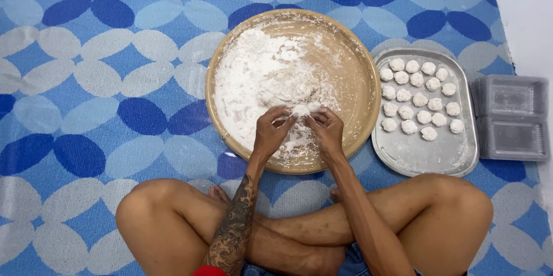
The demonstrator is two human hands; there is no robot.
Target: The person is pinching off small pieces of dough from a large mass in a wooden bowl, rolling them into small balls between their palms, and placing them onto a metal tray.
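sitting cross-legged on the blue-and-white patterned floor mat (98, 80), working over the wide round tan bowl (352, 74) w/ a heap of white flour (253, 74) banked to its left side. both hands are meeting at the near part of the bowl: my left hand (271, 135) and right hand (327, 132) are pinching together on one small white dough lump (300, 110), fingertips closing round it, flour sticking to them. looks like i'm shaping/coating a piece, step mid-way; lump not round yet as far as i can tell. next move prob. calls for gentle rolling pressure, then a short carry right w/o dropping flour.

counts: 1 bowl. 1 rounded-rectangle silver metal tray (432, 155) just right of the bowl, holding 19 small white dough balls (420, 99) in rough rows, near half bare. approx. 2 stacks of clear plastic lidded containers (511, 117) right of the tray; how many per stack, can't tell.
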